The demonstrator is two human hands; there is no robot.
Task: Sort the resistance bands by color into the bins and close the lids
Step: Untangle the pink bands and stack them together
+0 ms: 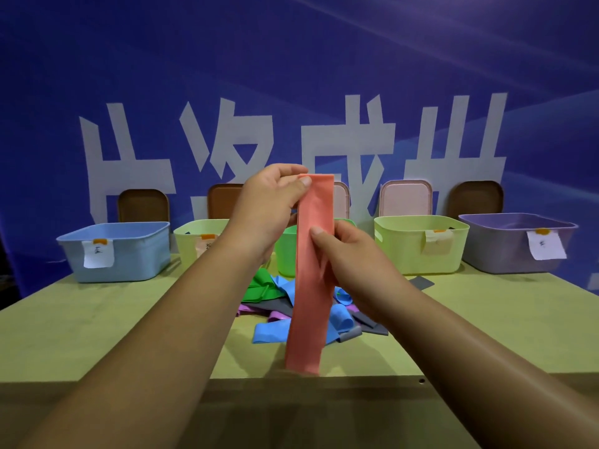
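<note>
Centrally, head view: one coral band, a flat, smooth, matte strip, held upright above the table. Left hand pinches the band's top end, thumb on the front. Right hand pinches its middle, thumb across the front face. Lower half hangs free below both grips, its end near the table's front edge. Behind it lies a pile of limp bands: green, blue, purple, grey. Back row holds rounded plastic tubs with paper labels: blue bin, left yellow bin, green bin, right yellow bin, purple bin. Lids, brown and pink, lean upright behind them.
</note>
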